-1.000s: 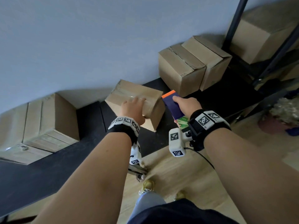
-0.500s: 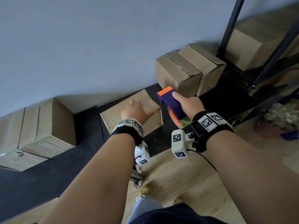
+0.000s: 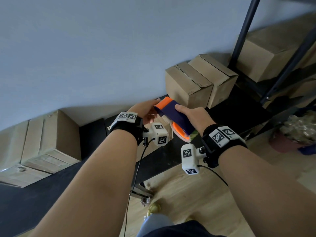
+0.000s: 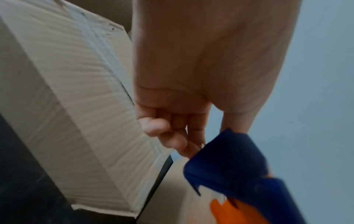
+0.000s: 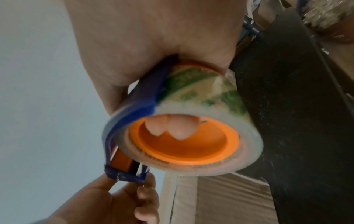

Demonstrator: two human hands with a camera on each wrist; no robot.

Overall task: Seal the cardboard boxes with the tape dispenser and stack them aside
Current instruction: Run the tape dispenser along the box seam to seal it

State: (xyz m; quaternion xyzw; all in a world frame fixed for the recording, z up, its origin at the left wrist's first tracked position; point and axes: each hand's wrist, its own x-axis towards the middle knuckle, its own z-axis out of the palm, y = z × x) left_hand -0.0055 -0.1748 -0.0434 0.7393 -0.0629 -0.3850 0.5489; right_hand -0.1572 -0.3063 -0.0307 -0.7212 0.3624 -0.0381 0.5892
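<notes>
My right hand (image 3: pixel 188 113) grips a blue and orange tape dispenser (image 3: pixel 174 117) in the air above the black table (image 3: pixel 42 194). Two of its fingertips (image 5: pixel 172 128) curl inside the orange core of the tape roll (image 5: pixel 191 98). My left hand (image 3: pixel 154 106) reaches in from the left and pinches the dispenser's front end (image 5: pixel 126 175), where the tape comes out. Under both hands a cardboard box (image 4: pixel 67 98) lies flat on the table, its top flaps closed (image 5: pixel 220 201). In the head view my hands and wrists hide most of it.
Two closed boxes (image 3: pixel 186 88) (image 3: pixel 220 77) stand against the wall at the back right. A bigger box (image 3: pixel 51 137) sits on the table's left. A black metal rack (image 3: pixel 244 31) with a box (image 3: pixel 256 53) stands on the right. A potted plant (image 3: pixel 294 130) stands on the wooden floor.
My left hand has left the box top and come up to the dispenser's front end. My right hand has raised the dispenser. The box, tilted a second ago, now lies flat.
</notes>
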